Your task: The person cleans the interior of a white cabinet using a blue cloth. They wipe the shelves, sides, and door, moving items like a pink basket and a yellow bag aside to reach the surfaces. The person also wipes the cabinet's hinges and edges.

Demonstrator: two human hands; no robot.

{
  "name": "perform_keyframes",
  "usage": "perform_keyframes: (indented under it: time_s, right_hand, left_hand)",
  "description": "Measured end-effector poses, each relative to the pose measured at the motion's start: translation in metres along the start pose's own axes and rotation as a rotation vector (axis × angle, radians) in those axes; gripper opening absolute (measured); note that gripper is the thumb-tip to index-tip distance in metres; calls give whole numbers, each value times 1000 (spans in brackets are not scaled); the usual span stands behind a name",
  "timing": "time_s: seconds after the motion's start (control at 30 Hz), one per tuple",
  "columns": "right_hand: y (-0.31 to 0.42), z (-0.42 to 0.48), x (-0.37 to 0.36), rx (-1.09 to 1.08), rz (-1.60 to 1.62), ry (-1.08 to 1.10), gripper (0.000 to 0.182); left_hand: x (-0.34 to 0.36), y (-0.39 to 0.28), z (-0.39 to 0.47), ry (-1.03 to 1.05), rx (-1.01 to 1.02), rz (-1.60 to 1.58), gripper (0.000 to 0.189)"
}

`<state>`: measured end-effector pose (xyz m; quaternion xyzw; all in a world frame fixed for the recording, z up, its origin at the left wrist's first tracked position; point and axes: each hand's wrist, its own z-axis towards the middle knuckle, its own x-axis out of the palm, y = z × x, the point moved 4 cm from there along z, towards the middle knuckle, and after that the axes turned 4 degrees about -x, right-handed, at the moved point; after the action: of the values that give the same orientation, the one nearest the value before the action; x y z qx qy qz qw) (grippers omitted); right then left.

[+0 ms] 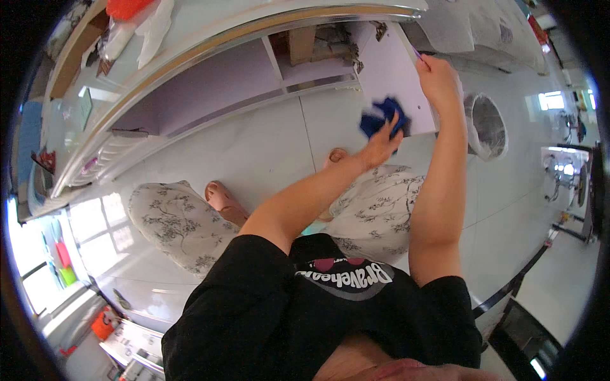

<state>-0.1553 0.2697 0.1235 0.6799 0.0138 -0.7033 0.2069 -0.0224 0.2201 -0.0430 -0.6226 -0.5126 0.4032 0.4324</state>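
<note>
My left hand (383, 143) has its fingers on a crumpled dark blue cloth (374, 124), which is blurred and lies against the inner face of an open cabinet door (393, 76) near its lower corner. My right hand (436, 76) grips the outer edge of that door, where a thin purple strip shows by the fingers. The door hangs on metal hinges (358, 64) from the low cabinet (214, 90), whose inside is pale lilac. Brown boxes or packages (301, 45) sit in the compartment beside the hinges.
A waste bin with a clear plastic liner (488, 126) stands on the tiled floor right of the door. Above the cabinet runs a glass top with a metal edge (238, 35), bearing a red item and plastic bags (157, 28). My knees and sandals are close below the cabinet.
</note>
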Motion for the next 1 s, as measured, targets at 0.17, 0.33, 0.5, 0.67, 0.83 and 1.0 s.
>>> perform_keyframes:
  time_s: [0.17, 0.33, 0.5, 0.67, 0.83, 1.0]
  right_hand:
    - [17, -4, -2, 19, -4, 26, 34]
    - [15, -7, -5, -45, 13, 23, 36]
    - [30, -11, -10, -28, -21, 11, 35]
    - [54, -14, -12, 4, -40, 115, 35]
    - [61, -17, -12, -37, -32, 58, 35]
    - [52, -13, -12, -9, -72, 81, 35]
  left_hand:
    - [18, 42, 14, -11, -155, -511, 78]
    - [-26, -69, 15, -222, 189, -408, 65]
    - [-72, -83, 67, -405, 293, -271, 63]
    - [-103, -20, 114, -466, 32, -331, 74]
    - [-90, -18, 82, -353, -85, -401, 81]
    - [-53, -81, 7, -308, 323, -134, 65]
